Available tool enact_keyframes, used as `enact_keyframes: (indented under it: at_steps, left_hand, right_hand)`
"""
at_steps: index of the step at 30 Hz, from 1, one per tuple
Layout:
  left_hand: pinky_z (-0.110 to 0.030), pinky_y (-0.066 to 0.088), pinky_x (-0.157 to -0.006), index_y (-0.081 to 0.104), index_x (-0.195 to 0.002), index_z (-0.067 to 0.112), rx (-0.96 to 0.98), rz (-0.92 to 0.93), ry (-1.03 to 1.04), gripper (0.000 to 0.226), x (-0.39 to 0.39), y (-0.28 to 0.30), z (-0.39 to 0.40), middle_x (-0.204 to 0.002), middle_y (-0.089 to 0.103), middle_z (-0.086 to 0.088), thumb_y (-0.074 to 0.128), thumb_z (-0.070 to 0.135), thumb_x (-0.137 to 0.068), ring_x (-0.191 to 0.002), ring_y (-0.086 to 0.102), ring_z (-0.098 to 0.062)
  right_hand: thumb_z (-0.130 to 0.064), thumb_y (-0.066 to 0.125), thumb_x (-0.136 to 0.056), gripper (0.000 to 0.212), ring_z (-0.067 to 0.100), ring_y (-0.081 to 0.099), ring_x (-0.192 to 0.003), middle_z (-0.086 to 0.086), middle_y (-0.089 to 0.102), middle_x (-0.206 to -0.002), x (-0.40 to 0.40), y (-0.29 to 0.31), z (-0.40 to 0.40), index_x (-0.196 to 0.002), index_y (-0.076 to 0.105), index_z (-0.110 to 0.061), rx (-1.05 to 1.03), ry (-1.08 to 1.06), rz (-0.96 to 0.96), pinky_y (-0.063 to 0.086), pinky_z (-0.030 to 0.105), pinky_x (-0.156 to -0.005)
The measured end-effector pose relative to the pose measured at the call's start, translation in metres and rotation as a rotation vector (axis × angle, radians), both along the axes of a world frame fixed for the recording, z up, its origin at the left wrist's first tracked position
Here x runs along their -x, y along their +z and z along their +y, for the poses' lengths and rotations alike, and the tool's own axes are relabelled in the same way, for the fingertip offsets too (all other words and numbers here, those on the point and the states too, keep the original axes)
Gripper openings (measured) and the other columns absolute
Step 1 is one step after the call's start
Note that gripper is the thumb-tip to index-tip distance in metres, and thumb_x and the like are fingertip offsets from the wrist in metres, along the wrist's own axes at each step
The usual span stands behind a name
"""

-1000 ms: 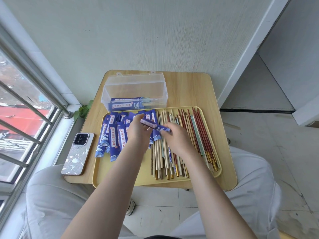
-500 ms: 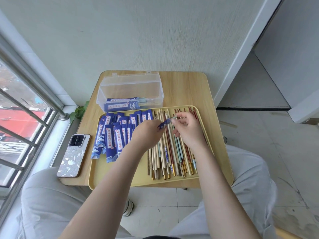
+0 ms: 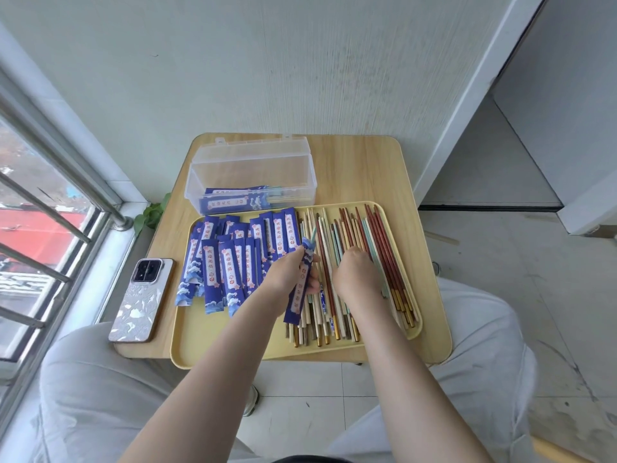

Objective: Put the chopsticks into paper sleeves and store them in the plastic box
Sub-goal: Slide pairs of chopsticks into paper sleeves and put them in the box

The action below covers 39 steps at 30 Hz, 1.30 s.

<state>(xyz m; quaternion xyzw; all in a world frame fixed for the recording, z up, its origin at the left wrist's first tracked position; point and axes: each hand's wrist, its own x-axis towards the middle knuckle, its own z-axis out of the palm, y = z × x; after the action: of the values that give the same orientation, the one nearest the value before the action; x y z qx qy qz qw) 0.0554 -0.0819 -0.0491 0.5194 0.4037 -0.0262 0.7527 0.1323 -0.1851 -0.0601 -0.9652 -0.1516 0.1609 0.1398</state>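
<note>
Resting on the small square wooden table (image 3: 367, 168), the yellow plastic tray (image 3: 233, 349) holds loose chopsticks (image 3: 350, 228). Left hand (image 3: 287, 275) grips a blue paper sleeve (image 3: 302, 289), one pale chopstick (image 3: 314, 232) inside; right hand (image 3: 359, 277) curls among the loose ones, probably fetching its mate; grasp unclear.

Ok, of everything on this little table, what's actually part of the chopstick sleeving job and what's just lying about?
Part of the job:
- loose chopsticks on the yellow tray
- empty blue paper sleeves on the tray
- sleeve held in the left hand, a chopstick tip poking out
- right hand reaching into the chopsticks
- clear plastic box with sleeved pairs inside

Lying about:
- phone
- green leaves
</note>
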Motion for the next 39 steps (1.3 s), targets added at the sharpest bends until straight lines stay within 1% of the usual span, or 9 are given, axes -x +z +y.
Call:
enact_keyframes:
  at_steps: [3,9,14,19,23,27,32,36,39]
  left_hand:
    - [-0.038,0.058,-0.07,0.066,-0.097,0.005,0.002,0.007,-0.002,0.043,-0.001,0.0,-0.001,-0.068,0.058,-0.009,0.037,0.034,-0.109,-0.057,0.057,-0.022]
    - [-0.039,0.059,-0.07,0.066,-0.098,0.005,0.026,-0.011,0.008,0.043,-0.001,-0.002,0.0,-0.066,0.057,-0.008,0.037,0.035,-0.109,-0.054,0.056,-0.02]
    - [-0.039,0.058,-0.072,0.066,-0.099,0.005,0.01,0.003,-0.002,0.043,0.0,-0.003,-0.001,-0.067,0.056,-0.008,0.037,0.035,-0.109,-0.055,0.054,-0.02]
    - [-0.039,0.058,-0.073,0.066,-0.097,0.005,-0.005,0.021,-0.003,0.044,-0.001,-0.003,-0.001,-0.066,0.055,-0.008,0.037,0.036,-0.109,-0.056,0.054,-0.02]
    - [-0.04,0.057,-0.073,0.066,-0.098,0.005,0.007,0.019,-0.011,0.044,-0.001,-0.003,0.0,-0.067,0.055,-0.008,0.037,0.036,-0.109,-0.057,0.054,-0.021]
    - [-0.036,0.051,-0.061,0.067,-0.101,0.005,0.056,0.002,-0.009,0.042,0.002,0.001,0.006,-0.066,0.058,-0.008,0.038,0.034,-0.108,-0.056,0.054,-0.021]
    - [-0.032,0.049,-0.057,0.065,-0.109,0.007,0.105,-0.064,0.023,0.043,0.004,0.003,0.014,-0.07,0.062,-0.01,0.036,0.037,-0.106,-0.056,0.057,-0.023]
    - [-0.034,0.05,-0.061,0.065,-0.095,0.005,0.081,-0.053,0.046,0.057,0.006,0.003,0.016,-0.066,0.06,-0.01,0.031,0.049,-0.106,-0.053,0.057,-0.024]
    - [-0.034,0.049,-0.058,0.064,-0.078,0.006,0.031,-0.029,0.04,0.061,0.007,0.002,0.016,-0.065,0.057,-0.011,0.032,0.05,-0.105,-0.05,0.053,-0.025]
  right_hand:
    - [-0.016,0.058,-0.099,0.024,0.022,0.057,-0.084,0.009,0.064,-0.116,0.0,-0.001,0.003,-0.121,0.058,-0.005,-0.007,-0.042,0.046,0.044,0.03,-0.064]
    - [-0.017,0.057,-0.099,0.016,0.021,0.058,-0.077,0.003,0.058,-0.092,-0.002,-0.003,0.004,-0.11,0.063,-0.007,-0.009,-0.072,0.075,0.045,0.03,-0.059]
    - [-0.015,0.058,-0.099,0.019,0.024,0.064,-0.086,0.008,0.066,-0.105,0.002,-0.003,0.007,-0.115,0.063,-0.006,-0.041,-0.096,0.077,0.052,0.031,-0.065]
    - [-0.018,0.061,-0.098,0.019,0.025,0.067,-0.087,0.008,0.067,-0.101,0.002,-0.005,0.008,-0.112,0.063,-0.006,-0.097,-0.13,0.121,0.059,0.035,-0.07]
    - [-0.026,0.062,-0.097,0.018,0.021,0.063,-0.076,0.004,0.065,-0.091,0.002,-0.004,0.007,-0.098,0.063,-0.008,-0.128,-0.104,0.11,0.046,0.028,-0.053]
    - [-0.02,0.062,-0.095,0.008,0.012,0.057,-0.064,0.001,0.063,-0.084,-0.002,0.009,-0.002,-0.096,0.058,-0.013,-0.373,-0.069,0.062,0.039,0.024,-0.05]
    - [-0.01,0.053,-0.096,0.015,0.011,0.049,-0.049,0.002,0.07,-0.078,-0.011,0.045,-0.007,-0.099,0.062,-0.022,-0.81,-0.048,0.223,0.041,0.027,-0.049]
    - [-0.001,0.049,-0.096,0.023,0.017,0.062,-0.058,0.009,0.077,-0.089,-0.011,0.066,-0.004,-0.107,0.068,-0.008,-1.089,-0.074,0.513,0.039,0.025,-0.049]
    - [-0.01,0.059,-0.099,0.012,0.017,0.062,-0.055,0.01,0.076,-0.084,-0.011,0.072,0.001,-0.106,0.065,-0.003,-1.256,-0.058,0.533,0.036,0.021,-0.047]
